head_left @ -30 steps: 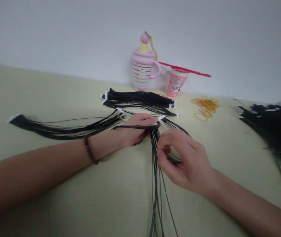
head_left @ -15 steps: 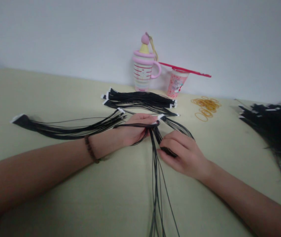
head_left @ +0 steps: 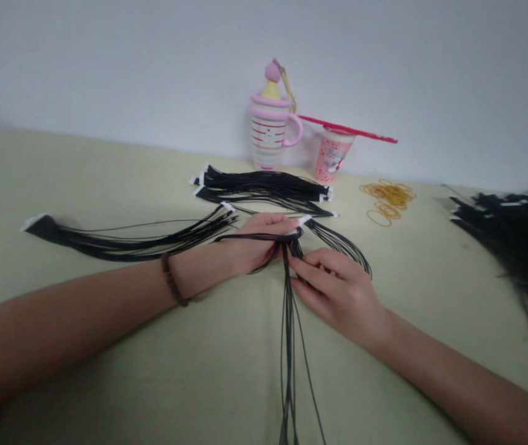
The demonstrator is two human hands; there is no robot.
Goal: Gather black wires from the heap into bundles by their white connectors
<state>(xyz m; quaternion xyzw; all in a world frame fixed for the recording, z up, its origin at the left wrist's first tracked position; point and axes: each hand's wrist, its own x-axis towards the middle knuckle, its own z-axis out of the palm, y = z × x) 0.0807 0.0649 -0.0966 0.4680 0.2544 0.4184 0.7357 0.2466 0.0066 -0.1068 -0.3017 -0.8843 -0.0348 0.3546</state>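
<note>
In the middle, my left hand (head_left: 261,242) grips black wires (head_left: 289,321) close to their white connectors (head_left: 305,220); some strands hang toward the near edge of the view. Just right of them, my right hand (head_left: 333,287) has its fingers closed round part of the wires below the connectors. A curved wire bundle (head_left: 106,245) with white ends lies to the left, partly behind my left wrist. Behind my hands rests a thick stack of black wires (head_left: 264,185) with white connectors at both ends.
A striped mug (head_left: 268,139) and a pink cup (head_left: 333,154) with a red stick-like item (head_left: 361,133) across it stand by the wall. Yellow rubber bands (head_left: 389,196) lie right of them. A big black wire pile (head_left: 519,241) lies at far right.
My right hand has shifted slightly left, closer to the held wires, and its fingers have straightened somewhat. The hanging strands have swung a little left. My left hand has hardly moved.
</note>
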